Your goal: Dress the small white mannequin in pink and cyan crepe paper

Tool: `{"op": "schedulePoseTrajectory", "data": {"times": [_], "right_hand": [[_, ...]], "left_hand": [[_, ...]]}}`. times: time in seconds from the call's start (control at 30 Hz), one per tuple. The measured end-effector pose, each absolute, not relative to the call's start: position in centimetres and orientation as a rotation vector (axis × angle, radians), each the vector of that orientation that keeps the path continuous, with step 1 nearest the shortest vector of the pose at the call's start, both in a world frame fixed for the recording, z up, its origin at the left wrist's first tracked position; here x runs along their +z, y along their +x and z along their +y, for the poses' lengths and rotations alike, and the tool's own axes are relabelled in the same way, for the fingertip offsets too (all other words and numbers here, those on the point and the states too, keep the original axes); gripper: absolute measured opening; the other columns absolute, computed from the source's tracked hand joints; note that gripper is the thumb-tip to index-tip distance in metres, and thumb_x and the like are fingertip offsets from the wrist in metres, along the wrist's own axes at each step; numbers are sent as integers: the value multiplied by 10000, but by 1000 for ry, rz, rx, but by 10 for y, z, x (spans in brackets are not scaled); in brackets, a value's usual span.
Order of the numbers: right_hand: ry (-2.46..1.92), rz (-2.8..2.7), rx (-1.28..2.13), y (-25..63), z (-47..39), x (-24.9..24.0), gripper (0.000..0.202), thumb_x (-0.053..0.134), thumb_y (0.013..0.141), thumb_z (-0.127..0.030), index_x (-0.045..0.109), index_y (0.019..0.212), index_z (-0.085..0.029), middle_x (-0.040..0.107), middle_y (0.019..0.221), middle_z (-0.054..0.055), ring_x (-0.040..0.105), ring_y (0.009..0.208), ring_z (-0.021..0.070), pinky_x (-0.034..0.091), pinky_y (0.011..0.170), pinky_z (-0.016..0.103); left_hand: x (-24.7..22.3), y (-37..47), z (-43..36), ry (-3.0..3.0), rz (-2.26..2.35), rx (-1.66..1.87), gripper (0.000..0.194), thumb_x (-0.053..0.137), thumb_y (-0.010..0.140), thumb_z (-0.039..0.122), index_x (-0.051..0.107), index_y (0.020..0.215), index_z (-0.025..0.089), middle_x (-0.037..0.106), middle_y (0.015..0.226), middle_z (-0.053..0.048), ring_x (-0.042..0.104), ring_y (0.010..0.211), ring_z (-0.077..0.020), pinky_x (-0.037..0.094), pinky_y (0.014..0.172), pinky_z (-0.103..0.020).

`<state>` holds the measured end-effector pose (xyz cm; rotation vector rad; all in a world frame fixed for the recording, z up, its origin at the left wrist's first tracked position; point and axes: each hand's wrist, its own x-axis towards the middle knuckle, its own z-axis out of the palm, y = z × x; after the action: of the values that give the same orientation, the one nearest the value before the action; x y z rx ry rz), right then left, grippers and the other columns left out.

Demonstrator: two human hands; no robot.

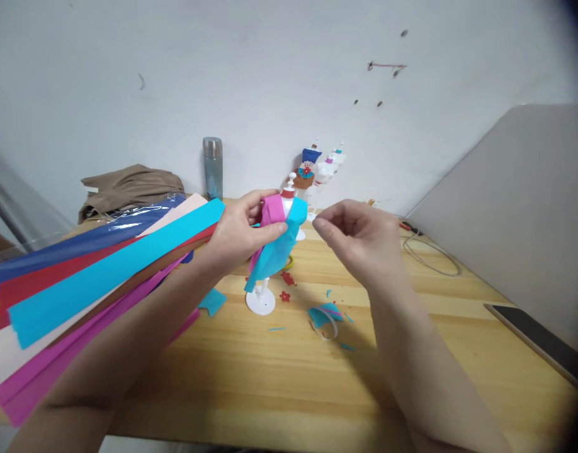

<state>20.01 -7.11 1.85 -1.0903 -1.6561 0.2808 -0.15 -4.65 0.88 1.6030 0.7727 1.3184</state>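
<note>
A small white dress-form mannequin (262,301) on a round stand leans slightly, dressed in pink paper (272,210) and blue crepe paper (276,248). My left hand (244,226) is closed round its upper body, the thumb pressing on the blue paper. To the right of the mannequin, apart from it, my right hand (355,236) is raised with thumb and forefinger pinched together. Whatever is in that pinch, if anything, is too small to make out. Below the hands lie red paper flowers (284,296), a clear tape ring (335,327) and blue paper scraps (213,302).
Long crepe paper strips (114,270) in several colours fan out at the left, partly under my left forearm. Behind stand a steel flask (213,168), folded brown cloth (133,185) and more dressed mannequins (306,171). A cable (435,264) and a dark flat device (539,340) lie at right.
</note>
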Motion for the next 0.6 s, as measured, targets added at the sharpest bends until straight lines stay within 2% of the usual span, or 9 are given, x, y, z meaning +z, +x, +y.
{"op": "schedulePoseTrajectory", "data": {"times": [0.07, 0.17, 0.23, 0.37, 0.5, 0.6], "right_hand": [[-1001, -1575, 293, 200, -66, 15, 59, 749, 800, -271, 721, 841, -238, 748, 778, 40, 665, 664, 184, 531, 585, 322], [-906, -1604, 453, 196, -63, 12, 258, 782, 786, -309, 767, 1040, -265, 803, 1126, 85, 753, 959, 255, 634, 793, 410], [-871, -1630, 575, 192, -62, 11, 339, 807, 772, -348, 772, 1099, -265, 792, 1218, 86, 752, 1063, 275, 642, 898, 453], [-850, -1603, 714, 187, -60, 9, 361, 829, 757, -340, 773, 1109, -279, 813, 1173, 55, 767, 1009, 270, 647, 904, 472], [-836, -1572, 737, 187, -60, 9, 338, 836, 741, -313, 785, 1074, -279, 824, 1070, 41, 773, 928, 253, 655, 852, 449], [-820, -1605, 732, 188, -60, 9, 347, 838, 754, -343, 785, 1088, -265, 821, 1043, 48, 770, 898, 244, 659, 824, 439]], "left_hand": [[8, -1, -47, 1622, 773, 1314, 618, 822, 695, 247, 662, 1279, 124, 801, 1166, -133, 768, 1043, -255, 614, 921, -371], [7, 1, -48, 1653, 745, 1321, 593, 814, 707, 264, 670, 1270, 144, 803, 1145, -118, 766, 1038, -250, 618, 885, -348], [5, 3, -48, 1668, 722, 1332, 590, 811, 711, 272, 669, 1271, 151, 801, 1132, -112, 764, 1024, -241, 619, 857, -327], [3, 5, -50, 1725, 734, 1362, 601, 791, 722, 257, 665, 1303, 171, 792, 1097, -89, 752, 943, -207, 606, 818, -309], [9, 0, -53, 1817, 728, 1354, 545, 795, 726, 259, 707, 1259, 187, 779, 1193, -91, 735, 1010, -212, 599, 893, -327], [17, -5, -56, 1846, 705, 1297, 465, 775, 772, 306, 736, 1218, 177, 786, 1161, -85, 740, 969, -207, 607, 859, -322]]}}
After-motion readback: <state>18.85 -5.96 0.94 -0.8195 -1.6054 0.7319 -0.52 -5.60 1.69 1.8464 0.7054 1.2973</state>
